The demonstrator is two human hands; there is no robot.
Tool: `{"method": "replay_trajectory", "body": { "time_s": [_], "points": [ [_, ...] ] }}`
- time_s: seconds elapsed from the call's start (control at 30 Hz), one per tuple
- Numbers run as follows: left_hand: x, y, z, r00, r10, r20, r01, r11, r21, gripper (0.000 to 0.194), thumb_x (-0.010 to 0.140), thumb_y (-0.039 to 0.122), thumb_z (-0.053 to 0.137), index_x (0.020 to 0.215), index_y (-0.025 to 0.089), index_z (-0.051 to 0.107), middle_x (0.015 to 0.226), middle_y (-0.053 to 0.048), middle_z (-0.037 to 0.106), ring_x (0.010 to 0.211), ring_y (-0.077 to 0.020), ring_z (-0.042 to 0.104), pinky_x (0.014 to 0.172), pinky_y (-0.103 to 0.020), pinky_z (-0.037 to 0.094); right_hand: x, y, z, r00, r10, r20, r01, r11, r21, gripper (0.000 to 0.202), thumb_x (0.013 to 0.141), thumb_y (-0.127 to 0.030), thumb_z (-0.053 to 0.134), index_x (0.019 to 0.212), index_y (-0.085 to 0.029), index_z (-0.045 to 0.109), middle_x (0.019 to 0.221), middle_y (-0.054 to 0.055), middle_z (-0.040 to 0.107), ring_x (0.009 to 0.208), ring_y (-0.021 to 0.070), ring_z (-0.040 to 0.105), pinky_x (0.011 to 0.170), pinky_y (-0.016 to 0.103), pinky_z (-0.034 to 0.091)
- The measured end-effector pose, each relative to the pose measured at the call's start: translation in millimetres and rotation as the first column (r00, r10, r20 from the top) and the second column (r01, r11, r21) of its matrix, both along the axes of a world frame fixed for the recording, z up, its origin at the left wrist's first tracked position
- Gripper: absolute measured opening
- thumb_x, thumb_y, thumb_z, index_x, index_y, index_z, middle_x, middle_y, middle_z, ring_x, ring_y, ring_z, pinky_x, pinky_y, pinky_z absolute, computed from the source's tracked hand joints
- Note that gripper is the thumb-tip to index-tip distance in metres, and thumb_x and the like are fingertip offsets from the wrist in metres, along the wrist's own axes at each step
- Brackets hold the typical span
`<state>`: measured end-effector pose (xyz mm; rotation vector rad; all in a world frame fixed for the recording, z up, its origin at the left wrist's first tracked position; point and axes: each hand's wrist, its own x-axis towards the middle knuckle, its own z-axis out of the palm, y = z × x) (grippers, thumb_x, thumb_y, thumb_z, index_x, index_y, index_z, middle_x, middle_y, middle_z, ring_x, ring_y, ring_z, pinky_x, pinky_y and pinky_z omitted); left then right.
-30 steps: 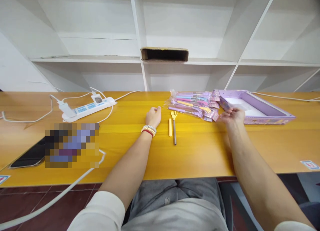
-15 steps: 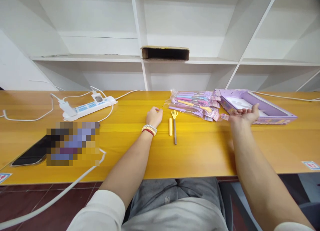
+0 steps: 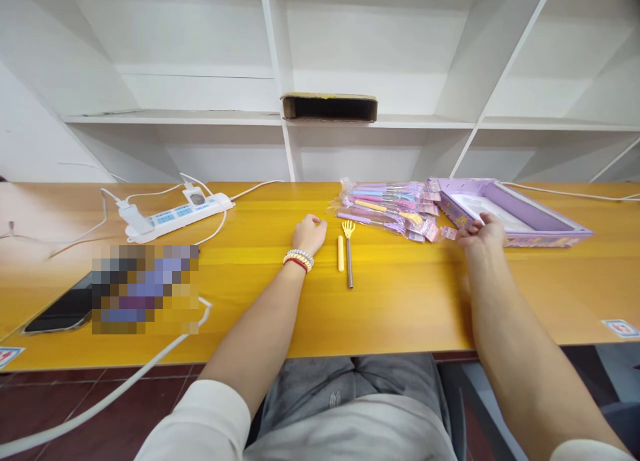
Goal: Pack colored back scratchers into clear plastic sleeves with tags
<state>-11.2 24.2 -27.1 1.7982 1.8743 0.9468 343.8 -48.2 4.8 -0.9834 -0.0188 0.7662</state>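
Note:
My left hand (image 3: 310, 234) rests on the table with its fingers curled and nothing visible in them. Just right of it lie a yellow handle piece (image 3: 341, 253) and a back scratcher (image 3: 349, 254) with a yellow claw head and bare metal rod, side by side and apart. My right hand (image 3: 481, 236) is at the near left corner of a purple box (image 3: 550, 238), fingers curled in and nothing seen in them; whether it touches the box I cannot tell. Several bagged back scratchers (image 3: 385, 208) in mixed colours lie piled between the hands, towards the back.
A white power strip (image 3: 180, 214) with plugs and cables stands at the back left. A black phone (image 3: 63, 308) lies at the left beside a blurred-out patch. A white cable (image 3: 150, 364) crosses the front edge. Behind are white shelves (image 3: 200, 118) holding an open cardboard box (image 3: 330, 108).
My right hand has turned over from an open, palm-up pose, and its fingers have curled in. My left hand and the back scratcher parts have stayed in place.

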Motion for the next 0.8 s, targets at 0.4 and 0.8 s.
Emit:
{"method": "replay_trajectory", "body": {
  "time_s": [0.4, 0.8],
  "points": [
    [-0.1, -1.9, 0.0, 0.996, -0.057, -0.069, 0.058, 0.998, 0.004, 0.018, 0.076, 0.026, 0.049, 0.087, 0.021, 0.062, 0.091, -0.006, 0.067, 0.088, -0.0205, 0.06, 0.076, -0.03, 0.042, -68.2, 24.6, -31.0, 0.322, 0.311, 0.894, -0.058, 0.949, -0.31, 0.016, 0.065, -0.028, 0.06, 0.071, -0.014, 0.066, 0.05, -0.002, 0.053, 0.047, 0.0099, 0.044, 0.047, 0.023, 0.033],
    [9.7, -14.1, 2.0, 0.943, -0.211, -0.259, 0.209, 0.977, -0.035, 0.022, 0.077, 0.034, 0.049, 0.089, 0.023, 0.063, 0.095, -0.005, 0.067, 0.086, -0.0209, 0.059, 0.071, -0.03, 0.042, -95.1, 22.8, -40.4, -0.33, 0.377, 0.865, 0.157, 0.926, -0.343, 0.025, 0.072, -0.026, 0.05, 0.089, -0.019, 0.068, 0.084, 0.008, 0.065, 0.085, 0.0237, 0.054, 0.074, 0.034, 0.041]
  ]
}}
